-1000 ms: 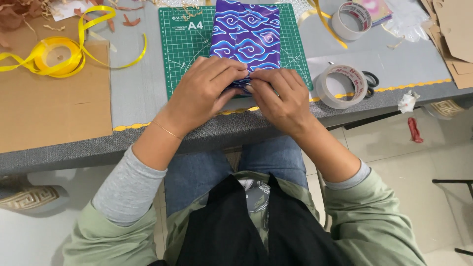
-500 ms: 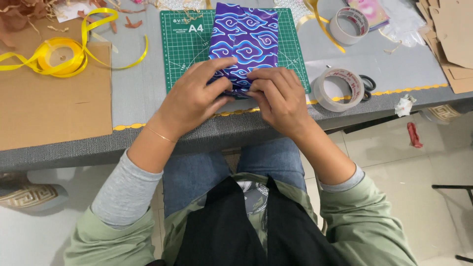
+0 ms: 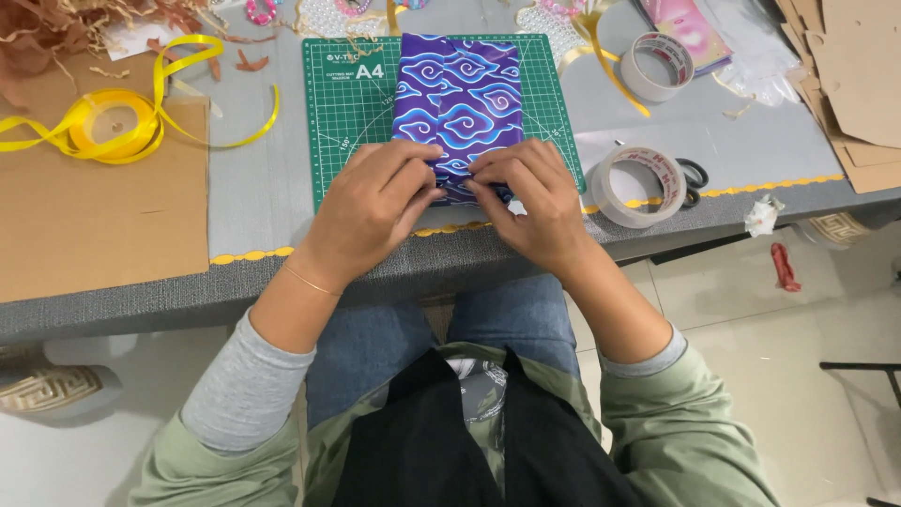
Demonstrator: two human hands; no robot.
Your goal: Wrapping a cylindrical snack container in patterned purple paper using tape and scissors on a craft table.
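Grey table (image 3: 263, 188), green cutting mat (image 3: 347, 122), tape rolls (image 3: 638, 183), yellow ribbon (image 3: 113, 131)

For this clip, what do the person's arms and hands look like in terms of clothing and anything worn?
Both hands are bare, with no gloves or rings that I can make out. The left hand has a thin gold-coloured bracelet at the wrist; the right hand shows nothing at its wrist. Each forearm is uncovered, with a grey inner sleeve pushed up under a loose sage-green outer sleeve.

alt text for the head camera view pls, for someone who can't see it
Seen from above, a seated person's left hand and right hand press on the near end of a purple gift-wrapped box lying on a green cutting mat. Yellow ribbon lies to the left, tape rolls to the right.
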